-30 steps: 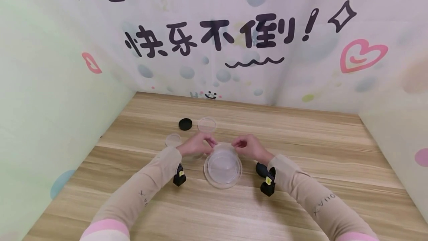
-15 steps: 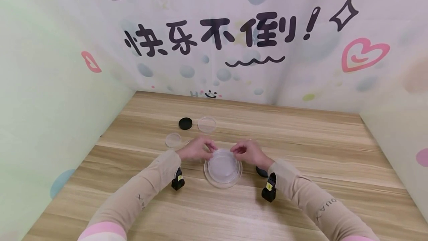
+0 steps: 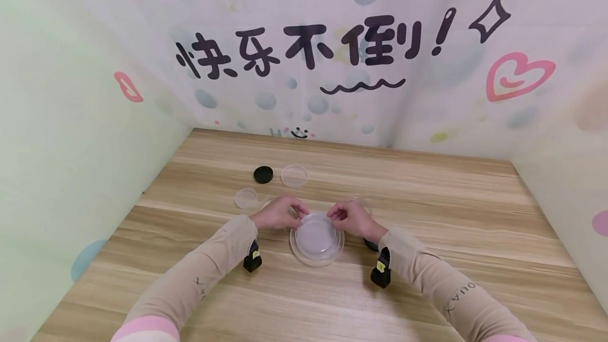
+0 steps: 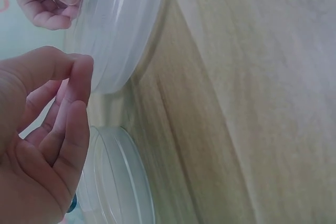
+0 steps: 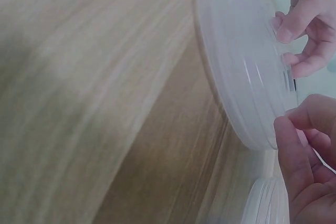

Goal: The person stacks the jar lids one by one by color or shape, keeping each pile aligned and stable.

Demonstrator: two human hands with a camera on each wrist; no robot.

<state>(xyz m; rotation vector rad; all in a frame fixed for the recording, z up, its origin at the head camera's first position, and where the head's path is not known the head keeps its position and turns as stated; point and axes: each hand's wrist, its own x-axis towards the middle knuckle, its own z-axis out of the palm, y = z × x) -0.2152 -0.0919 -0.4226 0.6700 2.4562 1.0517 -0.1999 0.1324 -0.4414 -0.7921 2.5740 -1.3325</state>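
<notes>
Wood-grain tabletop (image 3: 285,305), wide clear dish (image 3: 316,262), smaller translucent dish (image 3: 315,235) atop in the pinch of both hands (image 3: 282,212) (image 3: 353,217)

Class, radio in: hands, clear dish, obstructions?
Left hand, right hand pinching clear dish at far edge. Wider clear rim beneath. Nothing visibly blocking.

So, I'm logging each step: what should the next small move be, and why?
Probably ease off the left grip and right grip: both pinch the far rim of the upper dish, which appears to rest on the wider dish.
</notes>
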